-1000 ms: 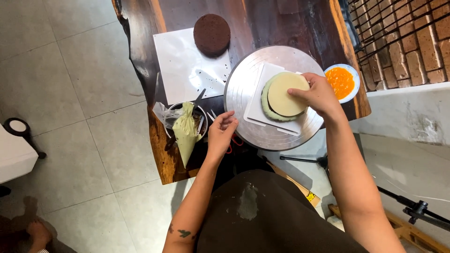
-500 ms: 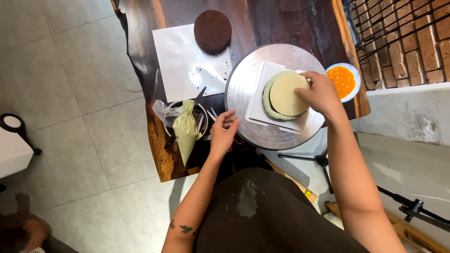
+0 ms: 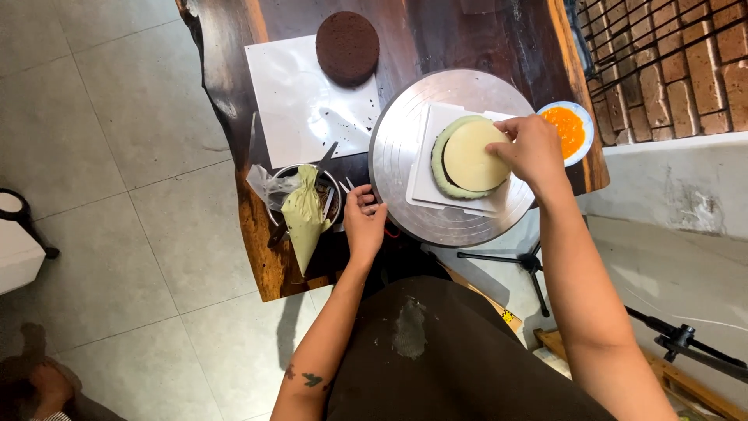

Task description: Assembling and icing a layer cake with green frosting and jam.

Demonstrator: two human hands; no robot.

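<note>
Right hand (image 3: 533,150): fingers curled down on the right edge of a pale round cake layer (image 3: 474,155), pressing or gripping its rim; whether the rim is actually pinched, cannot tell.
Pale cake layer: flat on a green-frosted layer (image 3: 439,160) that shows as a crescent along its left side.
Board: white square board (image 3: 427,167) under the cake, centred on a round silver turntable (image 3: 397,148).
Left hand (image 3: 363,225): loosely open, fingers spread, resting at the near left rim of the turntable; nothing held.
Piping bag (image 3: 302,221): filled with green cream, tip pointing toward the table's near edge, lying across a dark bowl (image 3: 333,196) just left of the left hand, with utensil handles sticking out.
Dark cake round (image 3: 347,47): chocolate-brown disc on the far corner of a white paper sheet (image 3: 292,101), well apart from both hands.
Small bowl (image 3: 569,130): white, holding orange filling, just right of the right hand at the table's edge.
Table (image 3: 436,39): dark wood slab with a rough live edge.
Setting: grey tiled floor to the left, brick wall behind a metal grille to the right.
</note>
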